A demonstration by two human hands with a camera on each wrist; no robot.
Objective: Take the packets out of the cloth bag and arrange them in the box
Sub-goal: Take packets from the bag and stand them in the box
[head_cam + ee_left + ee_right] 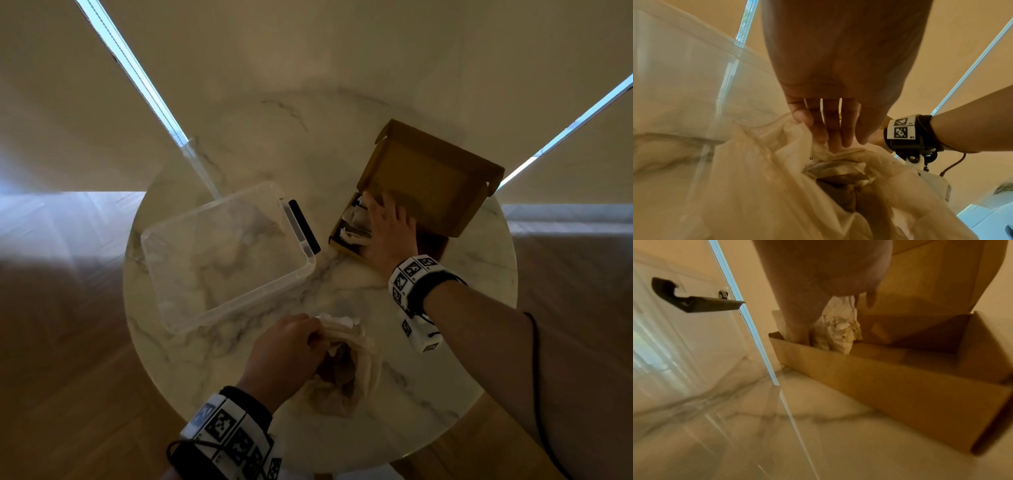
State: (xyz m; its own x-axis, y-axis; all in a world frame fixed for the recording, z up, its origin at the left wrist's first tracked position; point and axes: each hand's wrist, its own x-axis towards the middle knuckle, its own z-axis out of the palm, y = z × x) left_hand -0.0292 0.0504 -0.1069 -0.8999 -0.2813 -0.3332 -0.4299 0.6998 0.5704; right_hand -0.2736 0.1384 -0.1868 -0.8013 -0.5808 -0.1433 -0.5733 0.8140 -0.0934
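Note:
A brown cardboard box (342, 244) with its lid standing up sits at the right of the round marble table (421, 394). Crumpled white packets (354, 222) lie at its left end. My right hand (390, 229) reaches into the box and holds a white packet (836, 331) between thumb and fingers, just above the box wall (879, 394). Near the table's front, my left hand (291, 346) grips the rim of the cream cloth bag (363, 359). In the left wrist view the bag (756, 186) gapes below my left hand (832, 129), and more packets (838, 172) show inside.
A clear plastic container (239, 303) with a black latch (303, 226) stands at the left of the table, close beside the cardboard box. Its wall (694, 353) fills the left of the right wrist view. Wooden floor surrounds the table.

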